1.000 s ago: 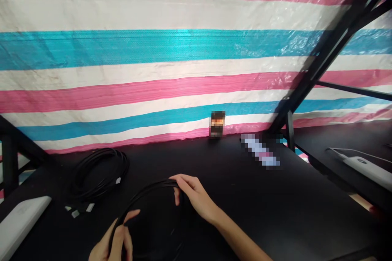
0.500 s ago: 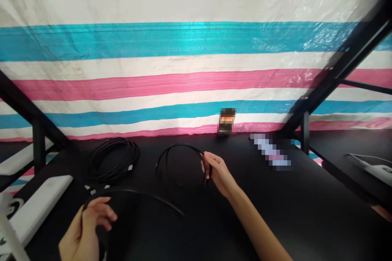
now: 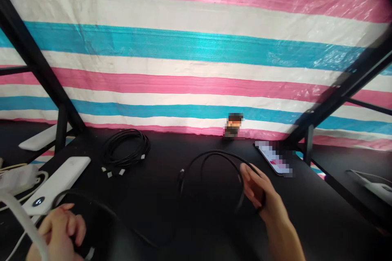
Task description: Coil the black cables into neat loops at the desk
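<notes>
I am watching through the head camera from far away. My right hand is holding some loops of black cord, and its grip is narrow, with the cord going between the thumb and the fingers. The loops are hanging over the middle of the dark tabletop. My left hand is curling its fingers around a dark strand that is bending out toward the middle. I cannot tell if the strand and the loops are one cord.

A coil of black cable is lying farther back, with little white tips at its near side. A white block is lying just past my left hand. A flat, blurry thing is lying behind my right hand, and a striped sheet is hanging at the back.
</notes>
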A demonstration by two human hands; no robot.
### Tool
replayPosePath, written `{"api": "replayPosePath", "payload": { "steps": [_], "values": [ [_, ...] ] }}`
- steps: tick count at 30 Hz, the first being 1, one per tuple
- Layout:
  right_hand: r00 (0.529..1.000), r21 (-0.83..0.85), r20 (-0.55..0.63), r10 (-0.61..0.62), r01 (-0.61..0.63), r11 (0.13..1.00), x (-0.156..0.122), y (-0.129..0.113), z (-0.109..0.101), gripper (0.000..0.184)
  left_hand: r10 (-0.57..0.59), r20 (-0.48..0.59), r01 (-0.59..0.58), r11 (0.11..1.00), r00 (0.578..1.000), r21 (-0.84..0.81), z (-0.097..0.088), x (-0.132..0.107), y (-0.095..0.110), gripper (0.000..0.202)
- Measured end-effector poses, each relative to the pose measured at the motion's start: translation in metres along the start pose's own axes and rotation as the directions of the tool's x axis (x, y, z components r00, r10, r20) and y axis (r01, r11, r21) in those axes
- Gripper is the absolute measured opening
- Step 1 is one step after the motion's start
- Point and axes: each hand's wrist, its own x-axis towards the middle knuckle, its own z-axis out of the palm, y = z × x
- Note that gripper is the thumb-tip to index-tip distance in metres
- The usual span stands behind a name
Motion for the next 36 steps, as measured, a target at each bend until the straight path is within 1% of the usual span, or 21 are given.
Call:
{"api": "replayPosePath", "payload": {
  "steps": [1,2,3,5,6,7,8,10,13,14,16,18,20,22,25,27,30,33,34,35,36],
  "values": [
    [0.997,-0.035,-0.042,-0.060,0.059,0.998,-0.012,-0.004,0.004,0.028,-0.024,0.008,0.024,0.999,1.000,-0.022,0.003,-0.008,0.002,0.030],
    [0.990,-0.091,-0.056,-0.129,0.124,0.988,-0.024,-0.008,0.010,0.026,-0.068,0.119,0.068,0.998,0.991,0.000,0.008,-0.016,0.005,0.034],
    [0.979,-0.158,-0.026,-0.200,0.194,0.968,-0.035,-0.013,0.018,0.023,-0.113,0.269,0.104,0.994,0.957,0.045,0.014,-0.025,0.009,0.038],
    [0.958,-0.307,0.091,-0.273,0.288,0.907,-0.052,-0.020,0.038,0.017,-0.161,0.563,0.139,0.987,0.811,0.082,0.027,-0.042,0.019,0.047],
    [0.947,-0.345,0.148,-0.286,0.321,0.882,-0.057,-0.021,0.049,0.017,-0.152,0.647,0.140,0.988,0.747,0.071,0.034,-0.048,0.026,0.051],
    [0.938,-0.362,0.194,-0.287,0.340,0.868,-0.060,-0.022,0.059,0.017,-0.120,0.682,0.130,0.991,0.721,0.038,0.040,-0.053,0.032,0.057],
    [0.931,-0.360,0.217,-0.293,0.355,0.863,-0.062,-0.021,0.068,0.016,-0.081,0.641,0.094,0.996,0.763,0.015,0.044,-0.055,0.038,0.056],
    [0.929,-0.327,0.204,-0.310,0.363,0.872,-0.061,-0.015,0.082,0.013,0.024,0.595,0.007,0.999,0.804,-0.050,0.050,-0.054,0.046,0.055],
    [0.907,-0.326,0.135,-0.400,0.422,0.846,-0.059,-0.005,0.099,0.020,0.124,0.559,-0.098,0.992,0.820,-0.076,0.050,-0.043,0.050,0.056],
    [0.885,-0.342,0.154,-0.440,0.466,0.816,-0.061,-0.001,0.106,0.025,0.123,0.571,-0.114,0.992,0.812,-0.051,0.048,-0.040,0.049,0.054],
    [0.832,-0.347,0.285,-0.476,0.552,0.758,-0.066,0.003,0.120,0.032,0.091,0.623,-0.118,0.993,0.777,0.002,0.045,-0.037,0.044,0.051],
    [0.787,-0.318,0.449,-0.424,0.584,0.747,-0.073,0.007,0.133,0.033,0.053,0.689,-0.080,0.997,0.722,0.008,0.043,-0.040,0.038,0.060],
    [0.772,-0.320,0.537,-0.341,0.560,0.764,-0.077,0.010,0.144,0.032,0.024,0.728,-0.017,1.000,0.685,-0.016,0.041,-0.043,0.033,0.068],
    [0.790,-0.356,0.549,-0.271,0.514,0.780,-0.079,0.010,0.152,0.033,0.007,0.727,0.024,0.999,0.686,-0.032,0.039,-0.044,0.031,0.061],
    [0.815,-0.349,0.557,-0.162,0.406,0.845,-0.080,0.007,0.161,0.032,0.053,0.676,0.004,0.997,0.735,-0.083,0.035,-0.038,0.034,0.027],
    [0.793,-0.279,0.600,-0.101,0.326,0.903,-0.081,0.003,0.168,0.025,0.119,0.623,-0.049,0.991,0.773,-0.128,0.032,-0.032,0.039,0.025],
    [0.722,-0.167,0.692,-0.014,0.179,0.969,-0.083,0.001,0.175,0.005,0.204,0.530,-0.142,0.978,0.823,-0.155,0.029,-0.026,0.045,0.026],
    [0.656,-0.087,0.750,0.087,-0.033,0.996,-0.084,0.007,0.179,0.047,0.312,0.491,-0.248,0.949,0.813,-0.194,0.025,-0.026,0.046,0.028],
    [0.661,-0.060,0.744,0.100,-0.083,0.995,-0.084,0.012,0.180,0.057,0.362,0.485,-0.295,0.932,0.797,-0.210,0.024,-0.027,0.045,0.028],
    [0.693,-0.045,0.713,0.105,-0.104,0.994,-0.084,0.017,0.181,0.060,0.407,0.482,-0.343,0.914,0.776,-0.219,0.023,-0.029,0.044,0.027],
    [0.749,-0.058,0.653,0.111,-0.097,0.994,-0.086,0.021,0.181,0.057,0.446,0.485,-0.388,0.895,0.752,-0.222,0.023,-0.031,0.044,0.024]
  ]
}}
